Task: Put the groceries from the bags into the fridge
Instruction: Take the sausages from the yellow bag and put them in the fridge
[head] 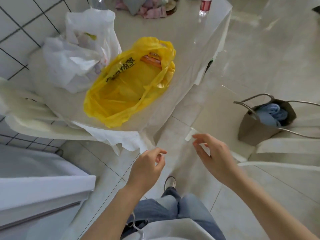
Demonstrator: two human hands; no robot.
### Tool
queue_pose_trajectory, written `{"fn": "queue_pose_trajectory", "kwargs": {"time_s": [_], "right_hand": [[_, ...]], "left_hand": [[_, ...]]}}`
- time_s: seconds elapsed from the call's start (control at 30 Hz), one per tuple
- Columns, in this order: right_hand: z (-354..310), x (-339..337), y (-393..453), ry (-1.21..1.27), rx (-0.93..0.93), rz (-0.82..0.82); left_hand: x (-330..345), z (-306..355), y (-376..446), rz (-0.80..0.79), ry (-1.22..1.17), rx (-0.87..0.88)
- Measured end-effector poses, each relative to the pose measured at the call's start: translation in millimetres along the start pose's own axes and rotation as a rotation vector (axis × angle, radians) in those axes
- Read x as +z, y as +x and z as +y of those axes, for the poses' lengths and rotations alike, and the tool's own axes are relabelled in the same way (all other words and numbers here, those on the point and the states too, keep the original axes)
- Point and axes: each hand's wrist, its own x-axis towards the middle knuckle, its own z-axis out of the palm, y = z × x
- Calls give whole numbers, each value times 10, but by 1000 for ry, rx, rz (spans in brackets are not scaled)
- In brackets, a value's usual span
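Both hands hang empty, fingers loosely curled; the yellow bag lies ahead and leftward on the desk, nearer the left hand than the right hand

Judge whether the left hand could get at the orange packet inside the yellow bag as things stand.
Probably yes. The left hand is empty and loosely curled, near the table's edge; the yellow bag lies with its mouth open, and the orange packet shows uncovered at its far end. It looks like a long reach.
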Motion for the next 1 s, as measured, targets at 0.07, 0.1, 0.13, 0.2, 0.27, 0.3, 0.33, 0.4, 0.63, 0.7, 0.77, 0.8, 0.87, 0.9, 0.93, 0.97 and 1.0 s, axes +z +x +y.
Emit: {"fn": "queue_pose_trajectory", "kwargs": {"time_s": [0.07, 0.1, 0.13, 0.2, 0.27, 0.3, 0.33, 0.4, 0.63, 0.7, 0.77, 0.8, 0.87, 0.9, 0.93, 0.97, 1.0], "right_hand": [[34, -71, 324, 1, -5, -27], [48, -97, 478, 0, -7, -46], [63, -120, 632, 3, -8, -68], [93, -165, 924, -8, -13, -121], [118, -219, 1208, -27, -31, -167], [125, -255, 1352, -31, -41, -186], [135, -290, 1496, -36, -54, -206], [153, -368, 1792, -57, -93, -253], [160, -654, 2838, -144, -235, -375], [123, -693, 3145, -162, -278, -408], [87, -689, 3435, -191, -317, -435], [68, -672, 3565, -202, -333, -445], [38, -617, 3788, -223, -368, -456], [23, -581, 3883, -233, -384, -460], [3, -543, 3967, -240, -393, -465], [-15, -503, 4040, -248, -398, -472], [-34, -459, 4107, -258, -402, -480]], "left_hand": [[-49, 31, 284, 19, -7, -21], [-72, 47, 416, 29, -6, -33], [-91, 61, 545, 43, -12, -44], [-125, 91, 775, 73, -27, -74], [-160, 122, 978, 91, -34, -107], [-176, 137, 1077, 102, -34, -121], [-191, 152, 1176, 112, -34, -136], [-215, 183, 1384, 132, -35, -170], [-291, 318, 2080, 253, -69, -335], [-307, 327, 2263, 252, -61, -372], [-343, 331, 2443, 257, -63, -393], [-367, 330, 2526, 264, -64, -397], [-414, 310, 2666, 285, -49, -386], [-430, 287, 2731, 291, -32, -371], [-446, 260, 2793, 292, -15, -358], [-460, 228, 2852, 287, -1, -347], [-472, 189, 2909, 280, 12, -339]]}}
